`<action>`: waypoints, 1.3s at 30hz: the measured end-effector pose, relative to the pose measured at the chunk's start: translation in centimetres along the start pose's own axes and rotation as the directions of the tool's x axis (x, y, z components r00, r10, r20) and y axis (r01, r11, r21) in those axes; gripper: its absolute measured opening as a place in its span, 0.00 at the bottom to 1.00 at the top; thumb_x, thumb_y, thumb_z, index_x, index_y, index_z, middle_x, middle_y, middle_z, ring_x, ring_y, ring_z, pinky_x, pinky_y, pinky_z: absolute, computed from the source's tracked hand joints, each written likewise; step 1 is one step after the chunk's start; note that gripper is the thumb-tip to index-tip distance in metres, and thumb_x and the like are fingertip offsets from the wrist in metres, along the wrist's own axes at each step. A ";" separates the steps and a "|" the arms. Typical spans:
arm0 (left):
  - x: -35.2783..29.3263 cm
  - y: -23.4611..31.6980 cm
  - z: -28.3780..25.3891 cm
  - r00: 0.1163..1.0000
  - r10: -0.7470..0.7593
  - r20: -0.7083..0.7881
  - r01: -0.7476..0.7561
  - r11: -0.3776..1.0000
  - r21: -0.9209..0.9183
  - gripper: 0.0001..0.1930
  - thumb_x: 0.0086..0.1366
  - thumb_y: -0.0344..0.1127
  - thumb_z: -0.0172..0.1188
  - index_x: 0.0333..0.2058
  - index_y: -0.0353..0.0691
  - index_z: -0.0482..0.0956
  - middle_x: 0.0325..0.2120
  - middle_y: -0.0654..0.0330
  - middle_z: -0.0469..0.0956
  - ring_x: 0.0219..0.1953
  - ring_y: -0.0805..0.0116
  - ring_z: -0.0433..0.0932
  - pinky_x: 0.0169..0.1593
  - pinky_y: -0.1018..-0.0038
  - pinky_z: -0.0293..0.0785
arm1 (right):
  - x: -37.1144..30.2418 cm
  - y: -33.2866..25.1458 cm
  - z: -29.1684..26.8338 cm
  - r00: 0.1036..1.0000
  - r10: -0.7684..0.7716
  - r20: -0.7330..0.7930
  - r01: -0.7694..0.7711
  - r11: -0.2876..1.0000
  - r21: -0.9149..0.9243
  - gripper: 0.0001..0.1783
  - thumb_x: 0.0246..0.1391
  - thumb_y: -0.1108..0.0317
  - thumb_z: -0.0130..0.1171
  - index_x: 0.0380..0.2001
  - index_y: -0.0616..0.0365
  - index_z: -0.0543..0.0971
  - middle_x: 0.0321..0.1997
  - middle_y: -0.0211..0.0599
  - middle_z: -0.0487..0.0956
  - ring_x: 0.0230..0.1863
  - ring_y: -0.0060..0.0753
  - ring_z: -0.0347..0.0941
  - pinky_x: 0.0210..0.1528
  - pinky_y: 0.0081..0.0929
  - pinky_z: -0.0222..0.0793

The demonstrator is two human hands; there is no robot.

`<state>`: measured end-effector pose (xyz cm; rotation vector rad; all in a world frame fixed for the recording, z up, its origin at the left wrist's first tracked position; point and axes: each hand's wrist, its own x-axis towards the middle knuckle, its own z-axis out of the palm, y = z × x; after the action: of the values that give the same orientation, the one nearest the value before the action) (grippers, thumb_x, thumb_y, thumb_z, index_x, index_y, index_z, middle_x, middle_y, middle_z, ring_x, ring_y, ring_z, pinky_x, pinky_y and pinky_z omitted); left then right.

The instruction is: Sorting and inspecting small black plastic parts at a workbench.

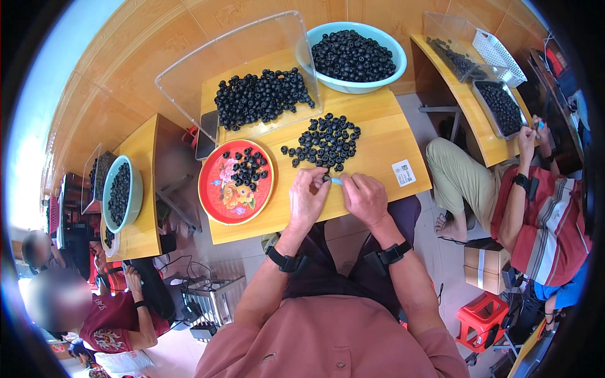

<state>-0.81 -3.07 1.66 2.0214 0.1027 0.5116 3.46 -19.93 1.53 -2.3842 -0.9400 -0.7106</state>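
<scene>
At the near edge of the yellow table, my left hand (307, 198) pinches a small round black piece (326, 178) between thumb and fingertips. My right hand (363, 196) is closed on a thin tool with a light blue end (336, 181), its tip touching or almost touching that piece. Just beyond my fingers lies a loose pile of similar black pieces (328, 140), several showing a hole. A red round tray (212, 209) with a flower pattern sits left of my left hand, with more black pieces (249, 169) on its upper right part.
A clear plastic bin (189, 60) lies behind, full of black pieces, beside a light blue basin (399, 65) heaped with them. A dark phone-like slab (207, 135) and a white label (403, 172) are on the table (378, 157). People sit at tables on both sides; a red stool (482, 318) stands right.
</scene>
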 end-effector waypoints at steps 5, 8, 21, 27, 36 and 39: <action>-0.1 -0.5 0.1 1.000 -0.030 0.002 0.030 0.999 -0.040 0.14 0.60 0.23 0.72 0.45 0.37 0.82 0.34 0.61 0.80 0.33 0.73 0.80 0.39 0.74 0.79 | 0.2 0.0 -0.1 0.999 0.030 0.023 -0.031 0.999 0.017 0.06 0.55 0.71 0.63 0.37 0.57 0.82 0.24 0.35 0.74 0.26 0.38 0.77 0.29 0.37 0.73; -0.3 -1.0 0.3 0.987 -0.157 -0.020 0.147 0.955 -0.258 0.13 0.62 0.23 0.71 0.45 0.37 0.82 0.34 0.63 0.80 0.35 0.75 0.79 0.40 0.75 0.79 | 0.3 0.0 0.4 0.994 0.102 0.029 -0.103 0.995 0.007 0.06 0.55 0.71 0.62 0.36 0.57 0.82 0.25 0.35 0.76 0.28 0.39 0.79 0.30 0.37 0.74; 0.8 0.7 -9.6 0.928 0.152 -0.339 -0.085 0.975 0.204 0.11 0.58 0.20 0.70 0.39 0.38 0.84 0.35 0.57 0.81 0.33 0.66 0.80 0.39 0.72 0.78 | -0.2 -0.1 -0.1 0.996 0.087 -0.002 -0.087 0.995 -0.056 0.06 0.58 0.71 0.61 0.38 0.55 0.83 0.24 0.35 0.75 0.25 0.41 0.77 0.27 0.39 0.73; 1.7 -1.1 -12.2 0.945 0.256 -0.202 -0.122 0.852 0.509 0.09 0.62 0.22 0.66 0.42 0.36 0.83 0.38 0.53 0.81 0.39 0.52 0.82 0.44 0.63 0.80 | 0.1 -0.2 0.0 0.996 0.081 -0.024 -0.082 0.996 -0.020 0.06 0.59 0.70 0.61 0.38 0.55 0.83 0.25 0.35 0.76 0.26 0.41 0.77 0.28 0.40 0.73; 3.3 -1.1 -3.7 0.990 0.137 0.045 -0.140 0.843 0.519 0.12 0.67 0.28 0.62 0.48 0.34 0.79 0.41 0.45 0.81 0.43 0.44 0.82 0.47 0.55 0.80 | 0.1 -0.2 0.1 0.996 0.090 -0.030 -0.090 0.996 -0.003 0.04 0.58 0.70 0.61 0.36 0.55 0.82 0.25 0.35 0.75 0.27 0.41 0.78 0.30 0.39 0.74; 4.0 -1.8 -3.3 0.988 0.143 0.057 -0.149 0.793 0.590 0.13 0.65 0.29 0.64 0.48 0.35 0.80 0.39 0.45 0.82 0.43 0.43 0.82 0.47 0.55 0.81 | 0.0 -0.2 0.1 0.995 0.095 -0.033 -0.096 0.995 -0.005 0.04 0.58 0.70 0.61 0.36 0.55 0.82 0.25 0.35 0.74 0.27 0.40 0.78 0.29 0.38 0.74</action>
<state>1.76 1.61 2.71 2.6676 0.1107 0.6215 3.38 -19.74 1.49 -2.3978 -0.8054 -0.7150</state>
